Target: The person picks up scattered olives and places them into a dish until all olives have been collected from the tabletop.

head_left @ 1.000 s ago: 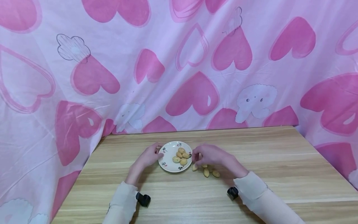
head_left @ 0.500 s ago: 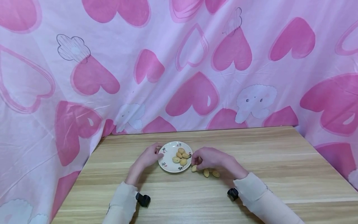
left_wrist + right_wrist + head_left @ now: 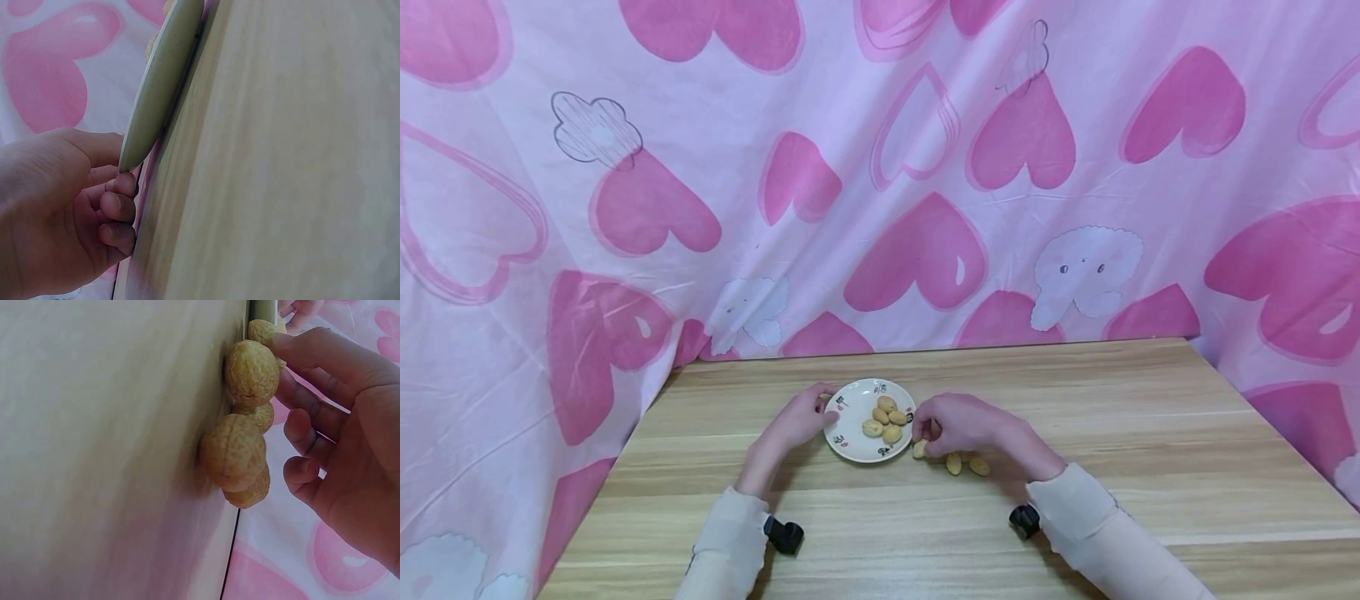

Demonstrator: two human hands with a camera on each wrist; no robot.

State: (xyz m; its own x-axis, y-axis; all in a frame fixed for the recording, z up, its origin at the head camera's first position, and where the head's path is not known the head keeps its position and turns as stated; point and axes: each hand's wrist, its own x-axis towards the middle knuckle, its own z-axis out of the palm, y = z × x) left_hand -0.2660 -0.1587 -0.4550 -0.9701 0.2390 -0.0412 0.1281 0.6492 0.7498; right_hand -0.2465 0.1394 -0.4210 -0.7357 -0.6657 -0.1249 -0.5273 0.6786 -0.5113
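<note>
Right hand (image 3: 958, 421): pinches one walnut (image 3: 919, 450) by its shell;
Walnut: just beside the plate's (image 3: 853, 425) near right rim (long axis unclear, fingers cover part); right hand nearer;
Left hand (image 3: 801, 415): grips the plate's left rim.

Plate (image 3: 850, 427) looks made of smooth ceramic, nuts (image 3: 251, 373) are wrapped in rough, wrinkly matt shell, table's (image 3: 880, 533) finished in smooth wood grain, backed by creased cloth (image 3: 857, 167).

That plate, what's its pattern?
Small black and red motifs on the white plate; best in head view.
</note>
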